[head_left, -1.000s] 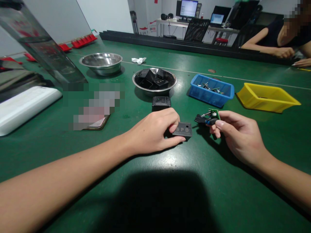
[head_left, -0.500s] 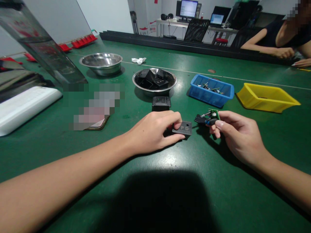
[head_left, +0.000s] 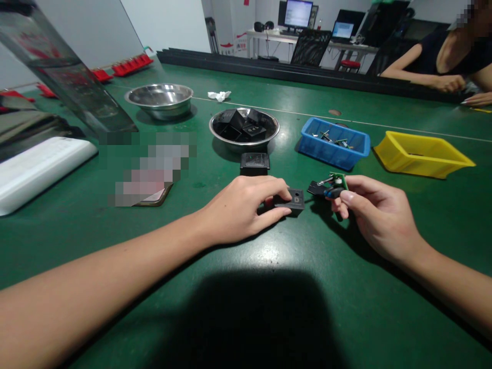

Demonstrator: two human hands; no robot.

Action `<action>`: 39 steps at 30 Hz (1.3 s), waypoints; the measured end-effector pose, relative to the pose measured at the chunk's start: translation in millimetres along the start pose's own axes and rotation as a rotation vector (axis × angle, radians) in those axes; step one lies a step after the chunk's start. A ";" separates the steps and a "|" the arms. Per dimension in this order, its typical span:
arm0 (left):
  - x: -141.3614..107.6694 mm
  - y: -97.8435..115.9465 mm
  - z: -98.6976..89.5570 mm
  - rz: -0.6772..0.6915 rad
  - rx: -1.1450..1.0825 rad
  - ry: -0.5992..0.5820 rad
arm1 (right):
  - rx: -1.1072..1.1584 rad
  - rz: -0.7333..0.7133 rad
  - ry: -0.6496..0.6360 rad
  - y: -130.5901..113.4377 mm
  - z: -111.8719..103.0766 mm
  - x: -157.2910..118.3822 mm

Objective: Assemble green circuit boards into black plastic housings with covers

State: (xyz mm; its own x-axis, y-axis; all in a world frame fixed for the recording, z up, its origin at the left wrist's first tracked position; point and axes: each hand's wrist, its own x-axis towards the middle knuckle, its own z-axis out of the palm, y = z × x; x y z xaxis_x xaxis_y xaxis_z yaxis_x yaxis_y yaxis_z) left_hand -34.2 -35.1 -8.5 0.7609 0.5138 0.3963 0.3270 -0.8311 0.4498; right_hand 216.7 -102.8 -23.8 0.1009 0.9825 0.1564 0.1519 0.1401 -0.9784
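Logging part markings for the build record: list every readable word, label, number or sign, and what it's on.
"D": black box, face partly covered by the left hand.
Too small or blurred: boxes in bowl; lone box by the steel bowl; monitor; laptop; clear container; red-and-white background print.

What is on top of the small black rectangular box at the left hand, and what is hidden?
The left hand has a fingertip on the box; a dark round hole and pale marking show beside it. What the finger covers cannot be seen.
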 end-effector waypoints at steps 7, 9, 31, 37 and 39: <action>0.1 0.6 -1.2 -0.001 0.012 0.031 | -0.014 -0.002 -0.006 1.8 -1.0 0.8; 0.2 0.3 -0.7 -0.003 0.001 0.034 | -0.018 -0.014 -0.011 2.2 -1.1 1.0; 1.5 -0.5 -0.9 0.026 -0.059 0.037 | -0.005 -0.017 -0.016 2.0 -1.1 0.5; 0.5 -0.9 -0.7 0.056 -0.080 0.031 | -0.003 -0.024 -0.020 2.6 -1.0 1.1; 0.4 -0.9 -0.5 0.057 -0.088 0.036 | -0.008 -0.025 -0.022 3.2 -1.3 1.0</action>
State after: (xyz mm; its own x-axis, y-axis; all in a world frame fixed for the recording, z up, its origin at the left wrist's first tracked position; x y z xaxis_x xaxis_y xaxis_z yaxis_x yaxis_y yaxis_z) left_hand -34.5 -34.1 -8.4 0.7559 0.4747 0.4508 0.2322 -0.8382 0.4934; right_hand 218.6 -101.6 -26.6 0.0749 0.9812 0.1779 0.1624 0.1640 -0.9730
